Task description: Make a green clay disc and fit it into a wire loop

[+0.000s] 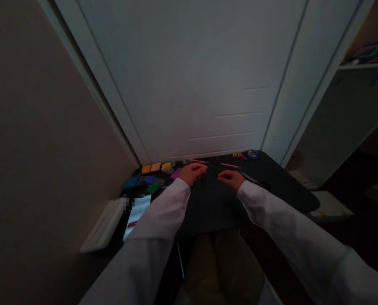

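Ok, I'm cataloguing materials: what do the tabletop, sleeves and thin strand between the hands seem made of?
Tabletop: dark, matte, perhaps laminate or painted board; it looks smooth and even. Sleeves: probably soft, matte cloth, given the folds. Strand: thin and curved, possibly cord or wire; finish too dim to tell.

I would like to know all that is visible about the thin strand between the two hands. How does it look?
The thin strand is dark and slender, perhaps a cord or wire; its material is too dim to tell. It curves between the left hand and the right hand, above the black table. The fingertips of both hands appear to pinch it; any part inside the hands is hidden.
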Tool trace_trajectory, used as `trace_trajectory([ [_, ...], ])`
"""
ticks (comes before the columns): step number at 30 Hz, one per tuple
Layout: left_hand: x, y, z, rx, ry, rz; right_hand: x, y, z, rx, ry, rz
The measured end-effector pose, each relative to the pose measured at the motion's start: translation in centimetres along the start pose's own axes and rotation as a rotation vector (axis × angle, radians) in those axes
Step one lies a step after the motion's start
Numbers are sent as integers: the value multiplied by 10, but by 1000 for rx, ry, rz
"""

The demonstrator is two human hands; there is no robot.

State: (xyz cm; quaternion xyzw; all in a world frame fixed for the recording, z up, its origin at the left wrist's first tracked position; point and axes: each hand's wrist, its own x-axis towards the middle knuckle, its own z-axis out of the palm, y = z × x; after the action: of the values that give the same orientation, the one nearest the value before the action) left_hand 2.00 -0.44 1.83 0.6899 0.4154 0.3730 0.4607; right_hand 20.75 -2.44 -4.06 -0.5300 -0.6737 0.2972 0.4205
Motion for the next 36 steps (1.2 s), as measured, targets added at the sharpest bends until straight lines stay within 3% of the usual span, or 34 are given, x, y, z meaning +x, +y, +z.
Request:
trace_trajectory([
  [7,48,-45,-3,-111,30,-42,41,37,14,17,-67,23],
  [14,57,-76,2,-195,92,-90,44,58,20,62,-104,68],
  [21,55,-83,6,-226,61,-83,42,62,20,36,-98,61],
  [29,54,-97,4,-60,79,-124,40,65,17,-68,-65,49],
  [36,54,-94,3,11,132,-138,39,60,13,-133,-47,41],
])
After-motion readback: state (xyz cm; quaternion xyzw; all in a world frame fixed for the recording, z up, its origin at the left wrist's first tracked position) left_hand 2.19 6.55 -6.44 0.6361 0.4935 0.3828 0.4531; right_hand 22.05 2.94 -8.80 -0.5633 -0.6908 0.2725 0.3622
